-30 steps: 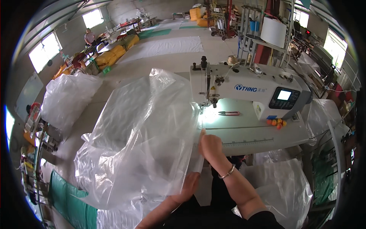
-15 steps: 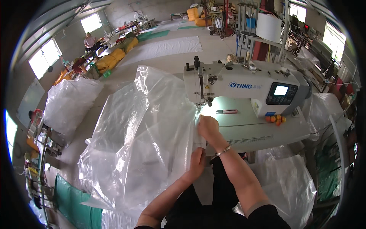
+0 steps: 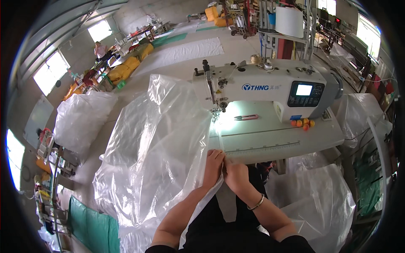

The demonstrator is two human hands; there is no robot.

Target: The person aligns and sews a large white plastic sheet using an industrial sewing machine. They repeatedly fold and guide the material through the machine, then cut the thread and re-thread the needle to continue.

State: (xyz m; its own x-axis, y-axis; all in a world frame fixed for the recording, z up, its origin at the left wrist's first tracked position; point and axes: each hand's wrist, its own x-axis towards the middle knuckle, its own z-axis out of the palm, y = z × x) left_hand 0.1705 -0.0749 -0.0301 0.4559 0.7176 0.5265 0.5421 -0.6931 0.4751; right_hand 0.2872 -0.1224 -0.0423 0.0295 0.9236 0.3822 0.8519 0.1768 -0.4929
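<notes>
A large clear plastic sheet spreads over the left side of the white sewing machine, its right edge running up under the lit needle area. My left hand is closed on that edge just off the table's front. Close beside it, my right hand pinches the same edge, the thumb and fingers together. A bracelet circles my right wrist. On the machine table lie small thread snips with pinkish handles, to the right of the needle.
Several small orange-red fruits rest by the machine's base. A white thread cone stands on a rack behind it. More clear plastic hangs at the right, and a bulky plastic bundle sits at the left. A person is far back left.
My right hand has come back from near the needle to beside my left hand, toward my body. The left hand has shifted slightly, still on the sheet's edge. The view has shifted a little.
</notes>
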